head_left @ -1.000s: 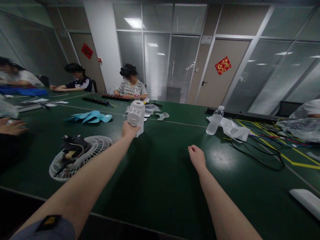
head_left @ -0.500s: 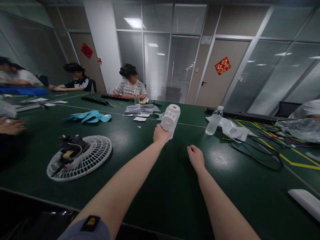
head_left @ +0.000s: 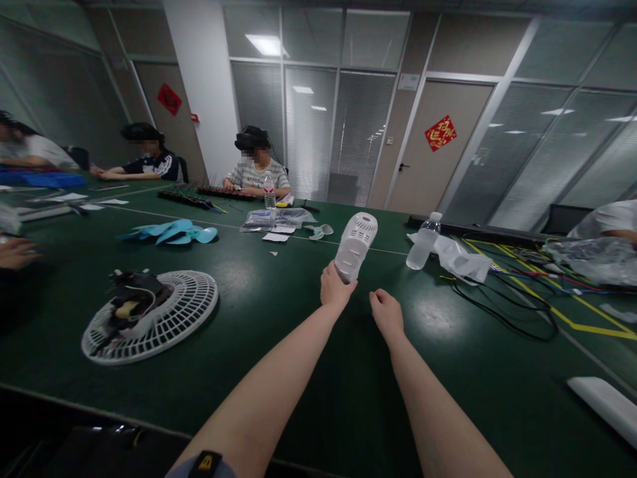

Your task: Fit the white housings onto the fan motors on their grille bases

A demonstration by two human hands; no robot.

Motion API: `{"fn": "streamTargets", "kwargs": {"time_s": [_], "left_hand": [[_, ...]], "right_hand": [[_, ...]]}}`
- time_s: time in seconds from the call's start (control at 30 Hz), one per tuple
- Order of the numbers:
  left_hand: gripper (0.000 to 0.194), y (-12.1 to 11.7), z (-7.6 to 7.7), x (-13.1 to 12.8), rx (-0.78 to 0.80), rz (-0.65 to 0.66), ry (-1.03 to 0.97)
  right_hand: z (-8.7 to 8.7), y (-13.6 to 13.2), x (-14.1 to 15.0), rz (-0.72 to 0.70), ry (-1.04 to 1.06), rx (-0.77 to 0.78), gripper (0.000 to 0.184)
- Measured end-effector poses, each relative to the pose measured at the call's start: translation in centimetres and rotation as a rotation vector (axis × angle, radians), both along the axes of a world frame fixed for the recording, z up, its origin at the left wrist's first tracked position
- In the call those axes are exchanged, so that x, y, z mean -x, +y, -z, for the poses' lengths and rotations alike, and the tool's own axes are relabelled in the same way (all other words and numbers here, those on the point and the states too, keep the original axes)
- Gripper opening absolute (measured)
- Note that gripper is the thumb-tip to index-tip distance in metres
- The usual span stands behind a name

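My left hand (head_left: pixel 336 289) is closed around the lower end of a white plastic motor cover (head_left: pixel 356 244) with rows of vent slots, holding it tilted over the table. Just to its right is my right hand (head_left: pixel 387 315), curled, back up and apart from the cover; whether anything sits inside its fingers is hidden. To the left, a round white fan grille (head_left: pixel 192 307) lies on the table with a dark fan motor (head_left: pixel 142 294) and wires on top of it.
Light-blue fan blades (head_left: pixel 174 232) lie beyond the grille. A clear bottle (head_left: pixel 424 242), white plastic wrap (head_left: pixel 460 257) and black cables (head_left: pixel 502 309) are on the right, with a white bar-shaped part (head_left: pixel 603 405) nearer. Co-workers sit around the green table (head_left: pixel 279 318).
My left hand has moved a little right and nearer with the motor cover, whose slotted face has turned more towards me. My right hand has hardly moved.
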State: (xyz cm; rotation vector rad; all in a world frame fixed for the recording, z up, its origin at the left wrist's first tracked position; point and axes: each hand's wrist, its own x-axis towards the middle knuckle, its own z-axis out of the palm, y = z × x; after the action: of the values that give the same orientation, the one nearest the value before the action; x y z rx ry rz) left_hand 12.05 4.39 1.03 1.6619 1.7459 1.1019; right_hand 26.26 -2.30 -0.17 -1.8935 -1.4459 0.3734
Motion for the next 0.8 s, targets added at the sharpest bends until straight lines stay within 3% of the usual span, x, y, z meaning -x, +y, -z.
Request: {"fn": "streamTargets", "kwargs": {"time_s": [0.17,0.47,0.67,0.8], "left_hand": [[0.059,0.0,1.6,1.2,0.028,0.034,0.022],[0.018,0.3,1.3,0.9,0.066,0.02,0.065],[0.009,-0.3,0.2,2.1,0.075,0.178,0.069],[0.012,-2.0,-1.8,6.2,0.053,0.321,0.071]], "right_hand": [[0.3,0.0,-0.1,-0.012,0.011,-0.004,0.027],[0.9,0.5,0.1,-0.14,0.021,-0.08,0.02],[1.1,0.7,-0.1,-0.149,0.029,-0.088,0.022],[1.0,0.7,-0.2,-0.151,0.032,-0.074,0.02]]}}
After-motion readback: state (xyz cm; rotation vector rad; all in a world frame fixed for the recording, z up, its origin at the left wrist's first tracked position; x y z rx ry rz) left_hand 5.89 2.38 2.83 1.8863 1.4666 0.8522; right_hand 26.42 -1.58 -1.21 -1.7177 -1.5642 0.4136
